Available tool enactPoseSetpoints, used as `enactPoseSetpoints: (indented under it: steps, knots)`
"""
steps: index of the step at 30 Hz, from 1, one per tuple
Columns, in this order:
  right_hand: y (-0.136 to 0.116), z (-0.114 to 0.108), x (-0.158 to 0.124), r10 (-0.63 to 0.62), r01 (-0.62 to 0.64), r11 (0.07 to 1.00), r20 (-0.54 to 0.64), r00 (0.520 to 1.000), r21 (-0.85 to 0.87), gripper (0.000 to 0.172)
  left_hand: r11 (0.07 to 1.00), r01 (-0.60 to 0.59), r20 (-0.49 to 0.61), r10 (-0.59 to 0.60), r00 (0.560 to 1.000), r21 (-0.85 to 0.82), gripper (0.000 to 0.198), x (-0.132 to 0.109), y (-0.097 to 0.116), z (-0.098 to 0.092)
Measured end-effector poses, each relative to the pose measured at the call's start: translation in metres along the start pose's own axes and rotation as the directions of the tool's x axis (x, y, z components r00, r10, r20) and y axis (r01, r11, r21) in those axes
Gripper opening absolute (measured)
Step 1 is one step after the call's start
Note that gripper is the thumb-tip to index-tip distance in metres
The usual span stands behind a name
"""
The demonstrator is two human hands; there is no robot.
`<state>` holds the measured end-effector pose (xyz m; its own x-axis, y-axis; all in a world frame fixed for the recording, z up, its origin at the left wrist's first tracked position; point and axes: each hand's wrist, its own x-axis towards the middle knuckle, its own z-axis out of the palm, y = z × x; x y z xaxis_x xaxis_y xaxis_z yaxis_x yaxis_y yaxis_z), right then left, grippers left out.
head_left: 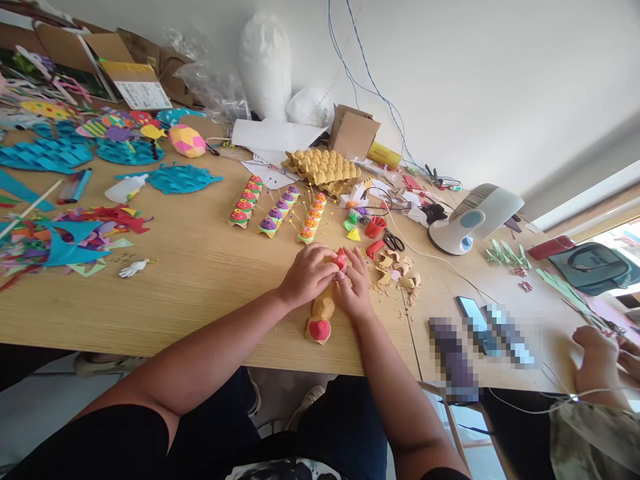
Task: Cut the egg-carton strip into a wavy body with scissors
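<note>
My left hand (pixel 311 269) and my right hand (pixel 355 288) meet over the table, their fingertips closed around a lump of red modelling clay (pixel 341 259). Beneath them lies a tan egg-carton strip (pixel 323 308), its near end capped with red clay (pixel 320 330). My fingers hide the strip's far part, so I cannot tell whether the held clay touches it. Beyond my hands stand three decorated egg-carton strips: one red and green (pixel 246 200), one purple (pixel 279 211), one orange (pixel 313 217), with yellow-headed pins around them.
Torn carton scraps (pixel 397 270) and black scissors (pixel 393 241) lie right of my hands, near a red clay tub (pixel 375 227). Egg trays (pixel 323 167) sit behind. A white fan (pixel 473 220) and phones (pixel 473 317) are rightward. Another person's hand (pixel 597 353) rests far right. Paper scraps (pixel 75 240) cover the left.
</note>
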<state>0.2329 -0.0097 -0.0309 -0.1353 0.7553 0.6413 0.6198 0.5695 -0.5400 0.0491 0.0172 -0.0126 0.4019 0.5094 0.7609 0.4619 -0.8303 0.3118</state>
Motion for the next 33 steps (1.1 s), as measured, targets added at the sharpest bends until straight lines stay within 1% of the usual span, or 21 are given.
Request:
enactPoseSetpoints:
  steps: [4, 10, 16, 21, 25, 29, 33]
  knots:
    - [0.002, 0.001, 0.000, 0.014, -0.014, 1.000, 0.019, 1.000, 0.000, 0.027, 1.000, 0.031, 0.014, -0.031, 0.999, 0.004, 0.009, 0.000, 0.000, 0.000]
    - [0.006, 0.004, 0.000, 0.006, -0.006, 0.999, -0.006, 1.000, -0.032, 0.023, 0.997, 0.078, 0.076, -0.079, 0.994, 0.005, 0.009, 0.000, 0.001, 0.000]
    - [0.003, 0.004, 0.001, -0.022, 0.023, 0.998, 0.011, 1.000, -0.057, 0.022, 0.997, 0.062, 0.089, -0.065, 0.994, 0.036, 0.012, -0.002, -0.003, 0.002]
    - [-0.001, 0.003, 0.001, -0.036, 0.035, 0.995, -0.008, 0.999, -0.094, 0.020, 0.996, 0.036, 0.124, -0.045, 0.991, 0.077, 0.015, -0.004, -0.003, 0.002]
    - [-0.004, 0.002, 0.001, -0.045, 0.044, 0.992, 0.001, 0.999, -0.122, 0.020, 0.995, 0.022, 0.125, -0.034, 0.992, 0.096, 0.015, -0.003, -0.001, 0.001]
    - [-0.004, 0.002, 0.002, -0.067, 0.068, 0.993, 0.009, 0.998, -0.095, 0.019, 0.995, 0.016, 0.106, -0.027, 0.994, 0.103, 0.014, -0.003, -0.001, 0.001]
    - [-0.005, 0.001, 0.004, -0.062, 0.063, 0.996, 0.013, 0.998, -0.066, 0.017, 0.993, 0.010, 0.084, -0.020, 0.996, 0.121, 0.012, -0.003, 0.000, 0.002]
